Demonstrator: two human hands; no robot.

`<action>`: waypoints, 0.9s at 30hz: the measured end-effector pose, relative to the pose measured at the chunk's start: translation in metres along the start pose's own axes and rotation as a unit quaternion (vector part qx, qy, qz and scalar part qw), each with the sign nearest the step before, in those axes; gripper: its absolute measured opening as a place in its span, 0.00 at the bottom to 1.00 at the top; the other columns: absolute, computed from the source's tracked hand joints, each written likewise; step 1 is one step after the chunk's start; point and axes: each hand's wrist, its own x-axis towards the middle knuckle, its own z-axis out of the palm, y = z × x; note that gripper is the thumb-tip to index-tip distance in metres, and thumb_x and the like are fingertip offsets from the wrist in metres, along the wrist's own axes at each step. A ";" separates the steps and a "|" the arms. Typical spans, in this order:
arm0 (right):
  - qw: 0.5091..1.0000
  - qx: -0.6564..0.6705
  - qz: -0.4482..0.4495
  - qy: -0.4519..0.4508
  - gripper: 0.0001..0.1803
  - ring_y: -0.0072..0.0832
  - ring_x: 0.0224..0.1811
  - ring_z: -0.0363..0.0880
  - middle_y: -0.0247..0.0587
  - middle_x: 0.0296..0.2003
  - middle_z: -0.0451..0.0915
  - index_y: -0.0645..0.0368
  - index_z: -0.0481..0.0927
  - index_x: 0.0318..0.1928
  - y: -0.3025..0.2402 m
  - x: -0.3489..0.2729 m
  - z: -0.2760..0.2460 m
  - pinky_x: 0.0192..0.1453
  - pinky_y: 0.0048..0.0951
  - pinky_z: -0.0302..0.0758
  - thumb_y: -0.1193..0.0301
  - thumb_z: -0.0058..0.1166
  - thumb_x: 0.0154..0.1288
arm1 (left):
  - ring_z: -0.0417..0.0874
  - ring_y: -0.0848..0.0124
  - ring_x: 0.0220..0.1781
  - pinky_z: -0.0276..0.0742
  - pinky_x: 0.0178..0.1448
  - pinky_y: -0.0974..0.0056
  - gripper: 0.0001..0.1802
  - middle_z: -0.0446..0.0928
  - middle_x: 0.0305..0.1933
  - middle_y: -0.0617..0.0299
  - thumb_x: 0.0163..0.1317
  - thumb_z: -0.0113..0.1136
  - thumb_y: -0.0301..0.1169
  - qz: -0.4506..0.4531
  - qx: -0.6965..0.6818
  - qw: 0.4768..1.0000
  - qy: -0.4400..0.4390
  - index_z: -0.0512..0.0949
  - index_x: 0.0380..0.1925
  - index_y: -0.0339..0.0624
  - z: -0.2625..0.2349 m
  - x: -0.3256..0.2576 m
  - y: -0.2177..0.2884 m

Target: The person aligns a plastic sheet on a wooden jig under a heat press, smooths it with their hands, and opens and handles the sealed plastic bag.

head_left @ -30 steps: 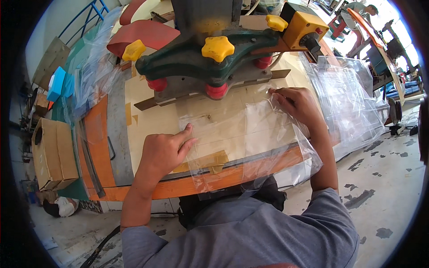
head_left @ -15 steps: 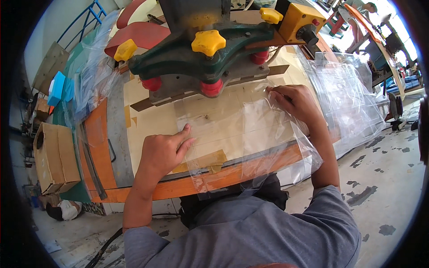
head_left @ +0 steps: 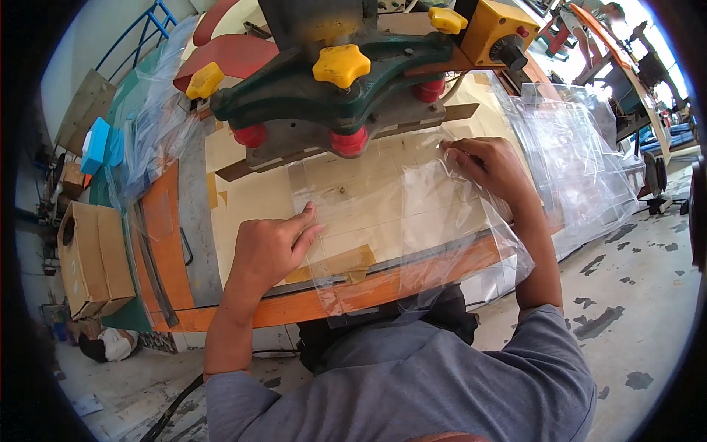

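Observation:
A clear plastic sheet [head_left: 361, 210] lies across the cream-coloured board under the press, its near part hanging over the orange table edge. My left hand [head_left: 269, 247] pinches the sheet's left edge, with thumb and forefinger close together and the other fingers curled. At the far right part of the sheet, my right hand [head_left: 490, 166] grips it between thumb and fingers; loose folds hang below that wrist. Just beyond the sheet, a long metal bar [head_left: 460, 112] is fixed under the dark green press head [head_left: 294, 103], raised above the board. The sheet's far edge reaches close to this bar.
Yellow star knobs [head_left: 341, 66] top the press, with a yellow control box [head_left: 501, 33] beside it. Clear plastic pieces are piled at right [head_left: 571, 155] and left [head_left: 158, 110]. A cardboard box [head_left: 96, 258] stands left. Another person [head_left: 589, 37] is at the far right.

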 end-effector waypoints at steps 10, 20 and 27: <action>1.000 -0.010 0.002 -0.001 0.15 0.47 0.32 0.87 0.53 0.37 0.88 0.58 0.90 0.52 -0.004 0.001 -0.003 0.41 0.40 0.81 0.63 0.59 0.75 | 0.82 0.58 0.21 0.75 0.29 0.58 0.17 0.84 0.25 0.52 0.65 0.73 0.40 0.005 0.001 1.000 0.009 0.90 0.51 0.46 0.000 0.000 -0.002; 1.000 -0.002 -0.003 0.011 0.14 0.48 0.34 0.86 0.50 0.34 0.88 0.53 0.91 0.50 -0.007 0.000 -0.003 0.42 0.45 0.80 0.63 0.56 0.76 | 0.80 0.60 0.19 0.75 0.28 0.60 0.16 0.84 0.26 0.51 0.66 0.72 0.38 -0.001 -0.018 1.000 0.006 0.90 0.50 0.45 0.000 -0.001 -0.002; 1.000 -0.003 -0.011 0.013 0.14 0.48 0.35 0.86 0.50 0.36 0.89 0.54 0.91 0.50 -0.005 0.000 -0.002 0.43 0.44 0.80 0.63 0.56 0.76 | 0.80 0.61 0.19 0.74 0.28 0.60 0.15 0.84 0.26 0.52 0.65 0.73 0.37 0.004 -0.017 1.000 0.003 0.90 0.50 0.44 0.000 0.001 -0.001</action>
